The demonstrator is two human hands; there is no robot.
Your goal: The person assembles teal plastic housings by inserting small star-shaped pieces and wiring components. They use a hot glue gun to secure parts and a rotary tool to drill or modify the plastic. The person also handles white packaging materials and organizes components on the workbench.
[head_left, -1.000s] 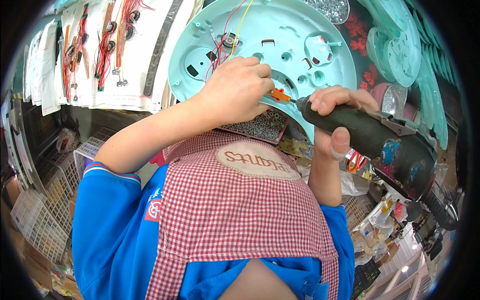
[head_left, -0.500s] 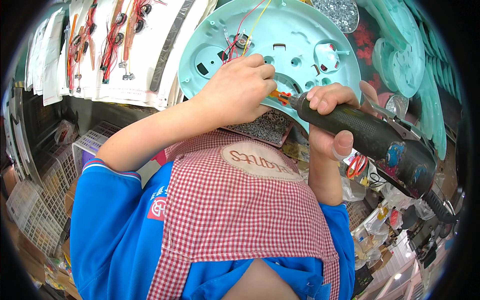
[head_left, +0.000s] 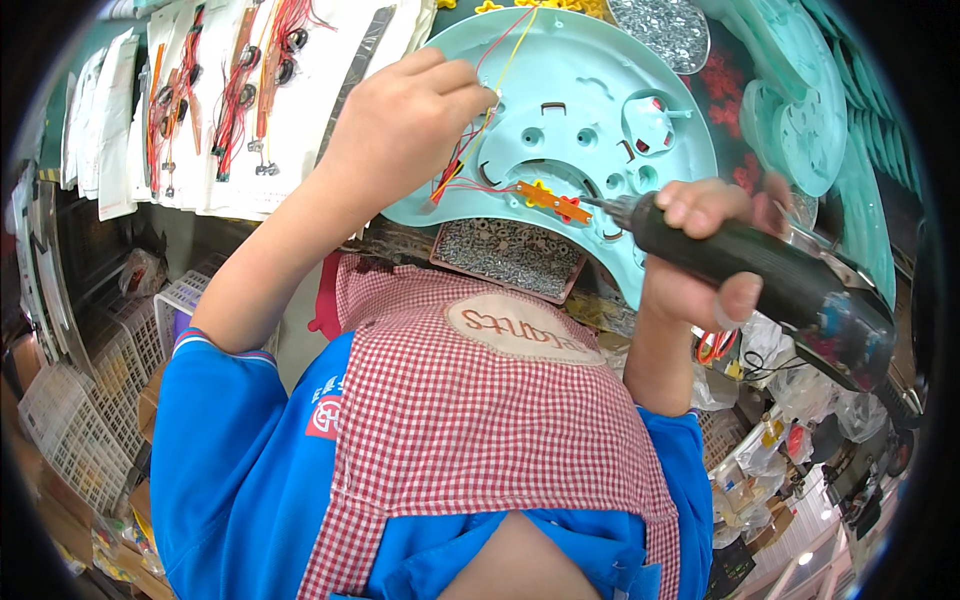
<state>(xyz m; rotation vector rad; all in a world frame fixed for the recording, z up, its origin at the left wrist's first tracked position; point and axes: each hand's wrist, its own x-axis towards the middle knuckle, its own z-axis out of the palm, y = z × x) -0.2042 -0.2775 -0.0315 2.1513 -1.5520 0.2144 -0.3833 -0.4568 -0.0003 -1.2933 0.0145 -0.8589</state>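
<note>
A turquoise plastic shell (head_left: 590, 65) lies in front of me. On its near part sits a narrow orange-brown circuit board (head_left: 553, 203), with a yellow star-shaped piece (head_left: 540, 190) and a red one (head_left: 569, 207) showing at its edges. Red and yellow wires (head_left: 452, 180) run from the board's left end past my left hand. Over the shell's left side, my left hand (head_left: 405, 120) pinches its fingers beside the wires; what they hold is hidden. My right hand (head_left: 705, 245) grips a black electric screwdriver (head_left: 740, 255), its tip close to the board's right end.
A tray of small metal screws (head_left: 508, 252) sits at the shell's near edge. Farther off are a round dish of silver screws (head_left: 662, 32) and yellow star pieces (head_left: 560, 5). Wired speakers (head_left: 247, 95) lie on white bags at left; more turquoise shells (head_left: 815, 130) stack at right.
My left hand has moved from the circuit board up and left to the wires, uncovering the board. The screwdriver in my right hand has shifted slightly right, away from the board.
</note>
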